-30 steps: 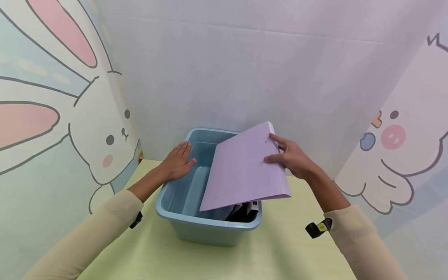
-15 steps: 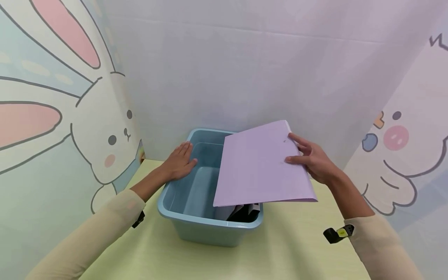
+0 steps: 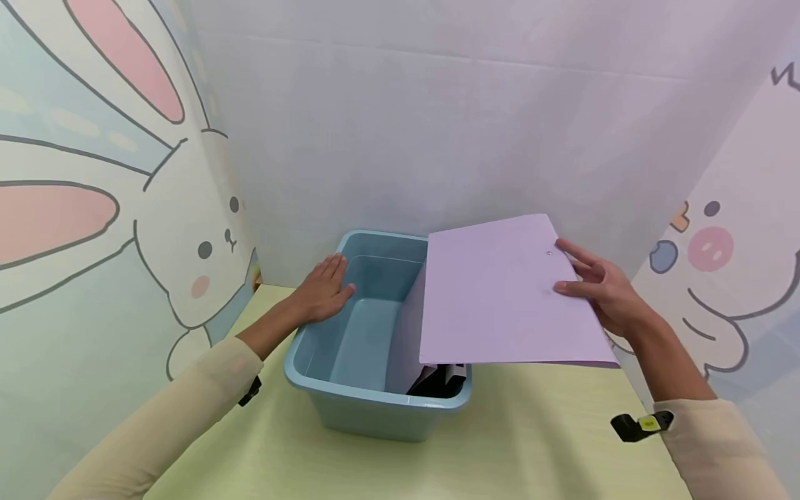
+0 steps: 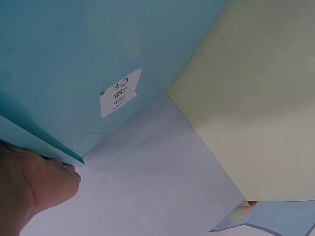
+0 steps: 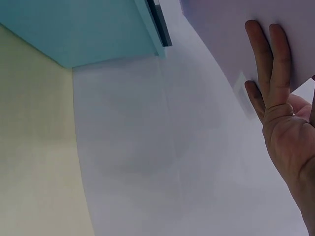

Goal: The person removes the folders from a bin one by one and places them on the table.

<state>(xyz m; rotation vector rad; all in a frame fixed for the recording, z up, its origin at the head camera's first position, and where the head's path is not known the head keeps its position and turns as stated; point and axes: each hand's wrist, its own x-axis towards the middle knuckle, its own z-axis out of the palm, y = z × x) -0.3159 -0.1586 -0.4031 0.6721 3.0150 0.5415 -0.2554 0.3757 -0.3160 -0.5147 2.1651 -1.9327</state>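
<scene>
Over the blue tub (image 3: 375, 417), the lilac folder (image 3: 500, 298) has shifted rightward, uncovering more of the inside.
Right hand (image 3: 605, 288) pinches it; left hand (image 3: 321, 290) rests straight-fingered on the tub.

A flat lilac folder (image 3: 506, 298), apparently closed, hangs over the right rim of a pale-blue tub (image 3: 375, 417)

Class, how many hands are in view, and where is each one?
2: the left hand on the rim of the blue tub, the right hand holding the purple folder.
</scene>
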